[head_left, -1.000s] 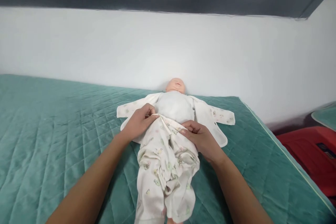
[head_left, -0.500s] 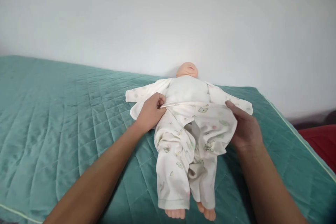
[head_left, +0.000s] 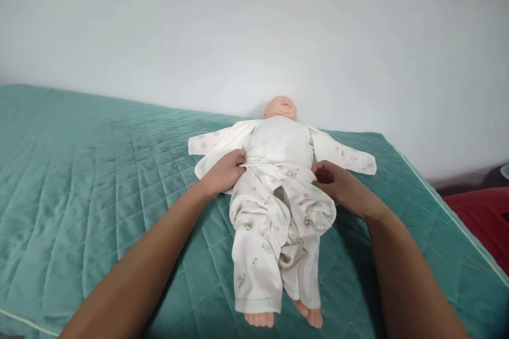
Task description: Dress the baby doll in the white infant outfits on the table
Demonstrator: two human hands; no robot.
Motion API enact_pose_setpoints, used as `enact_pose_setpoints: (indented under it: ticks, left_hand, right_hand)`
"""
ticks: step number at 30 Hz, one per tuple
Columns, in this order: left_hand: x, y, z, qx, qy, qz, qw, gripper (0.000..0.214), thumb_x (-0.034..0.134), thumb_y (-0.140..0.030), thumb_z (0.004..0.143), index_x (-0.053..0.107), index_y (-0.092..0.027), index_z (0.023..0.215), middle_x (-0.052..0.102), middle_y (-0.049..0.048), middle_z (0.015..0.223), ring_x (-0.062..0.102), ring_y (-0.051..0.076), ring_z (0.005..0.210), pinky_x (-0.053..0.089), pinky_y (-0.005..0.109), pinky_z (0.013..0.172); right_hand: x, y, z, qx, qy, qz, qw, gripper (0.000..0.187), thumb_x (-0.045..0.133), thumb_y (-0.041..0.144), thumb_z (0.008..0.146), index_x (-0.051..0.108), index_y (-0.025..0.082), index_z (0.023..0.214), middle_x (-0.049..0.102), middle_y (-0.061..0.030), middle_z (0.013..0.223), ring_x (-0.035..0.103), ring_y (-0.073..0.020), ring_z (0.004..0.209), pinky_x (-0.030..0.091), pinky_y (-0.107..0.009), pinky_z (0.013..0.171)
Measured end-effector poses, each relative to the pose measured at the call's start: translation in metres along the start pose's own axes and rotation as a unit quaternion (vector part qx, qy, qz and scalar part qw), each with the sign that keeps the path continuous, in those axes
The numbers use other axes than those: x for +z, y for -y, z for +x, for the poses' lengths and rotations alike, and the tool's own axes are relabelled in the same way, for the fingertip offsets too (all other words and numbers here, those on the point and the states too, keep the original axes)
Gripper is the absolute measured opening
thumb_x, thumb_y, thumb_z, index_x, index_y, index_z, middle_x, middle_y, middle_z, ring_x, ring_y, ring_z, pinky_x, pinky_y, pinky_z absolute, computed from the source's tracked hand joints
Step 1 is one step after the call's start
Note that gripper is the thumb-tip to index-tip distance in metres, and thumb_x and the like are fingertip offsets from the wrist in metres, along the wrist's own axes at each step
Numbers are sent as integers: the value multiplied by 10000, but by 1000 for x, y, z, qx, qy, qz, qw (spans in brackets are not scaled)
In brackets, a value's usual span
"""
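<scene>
A baby doll (head_left: 280, 108) lies on its back on the green quilted mattress (head_left: 99, 169), head toward the white wall. It wears printed white trousers (head_left: 270, 233) and an open white jacket (head_left: 342, 154) spread under its arms. My left hand (head_left: 223, 174) pinches the trousers' waistband at the doll's right hip. At the doll's other hip, my right hand (head_left: 338, 184) is closed on the waistband. The doll's bare feet (head_left: 278, 319) stick out of the trouser legs near the bottom of the view.
The white wall (head_left: 254, 37) runs right behind the doll's head. The mattress edge falls away at the right, where a red object (head_left: 483, 217) lies lower down. Green quilt stretches far to the left.
My right hand has come in from the doll's side, where it held the trouser fabric lifted, to the waistband at the hip. The left hand has stayed on the waistband. The view shifted slightly.
</scene>
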State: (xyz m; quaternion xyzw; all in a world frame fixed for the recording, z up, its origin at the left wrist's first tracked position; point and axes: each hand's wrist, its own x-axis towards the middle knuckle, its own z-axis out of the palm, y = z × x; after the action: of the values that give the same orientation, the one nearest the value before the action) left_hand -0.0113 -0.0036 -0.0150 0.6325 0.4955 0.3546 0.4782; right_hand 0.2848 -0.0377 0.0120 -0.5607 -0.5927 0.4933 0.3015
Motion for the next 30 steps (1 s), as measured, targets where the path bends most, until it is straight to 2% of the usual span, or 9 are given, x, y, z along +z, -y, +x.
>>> enact_pose_setpoints:
  ticks: [2, 6, 8, 10, 14, 19, 24, 30]
  left_hand:
    - [3, 1, -1, 31, -6, -5, 999, 197, 496, -138, 667, 541, -221, 840, 653, -11, 799, 621, 199, 811, 479, 328, 797]
    - [8, 1, -3, 38, -38, -10, 999, 251, 492, -136, 669, 533, -222, 901, 609, -17, 779, 600, 193, 817, 471, 311, 772]
    - [9, -1, -4, 25, -45, -20, 998, 276, 500, -131, 669, 525, -223, 928, 603, -20, 794, 591, 178, 800, 460, 291, 736]
    - [9, -2, -4, -4, -47, -32, 998, 277, 525, -126, 666, 517, -220, 926, 606, -24, 799, 577, 158, 753, 440, 270, 689]
    - [6, 1, -2, -71, -29, -87, 993, 359, 619, -132, 652, 540, -210, 994, 668, 4, 878, 613, 167, 749, 444, 273, 652]
    - [3, 1, 0, -35, 63, -204, 976, 420, 658, -89, 614, 639, -158, 1028, 737, 80, 958, 684, 234, 885, 520, 328, 753]
    - [4, -3, -1, -32, 56, -282, 957, 419, 656, -77, 608, 684, -149, 1020, 755, 79, 959, 711, 231, 882, 547, 311, 728]
    - [4, -2, 0, -30, 52, -307, 950, 383, 739, -142, 647, 706, -146, 1029, 764, 77, 921, 721, 234, 877, 567, 343, 780]
  right_hand:
    - [4, -3, 6, -10, -49, -85, 995, 194, 695, 260, 719, 566, 218, 858, 627, 24, 758, 522, -130, 635, 383, -245, 535]
    - [10, -6, 14, -15, -169, -230, 958, 181, 616, 209, 695, 570, 225, 869, 638, 6, 771, 555, -164, 694, 408, -279, 615]
    - [11, -7, 16, -4, -188, -255, 949, 186, 601, 197, 690, 568, 228, 871, 653, -7, 793, 577, -180, 717, 415, -292, 635]
    - [13, -8, 18, 1, -186, -250, 950, 205, 595, 183, 683, 562, 230, 880, 663, -15, 811, 593, -192, 741, 423, -300, 651]
    - [17, -13, 20, -6, -162, -174, 971, 271, 584, 162, 660, 556, 232, 921, 674, -24, 836, 614, -209, 781, 440, -300, 642]
    - [23, -8, 13, -19, -113, -5, 993, 283, 641, 195, 645, 558, 235, 913, 675, -12, 848, 619, -196, 741, 441, -273, 570]
    - [24, 1, 3, -34, -77, 132, 988, 255, 675, 202, 661, 572, 230, 892, 649, 25, 761, 546, -135, 594, 390, -241, 501]
    - [22, -10, 9, -41, -68, 208, 975, 157, 706, 202, 681, 576, 219, 768, 569, 52, 619, 499, -110, 514, 357, -231, 477]
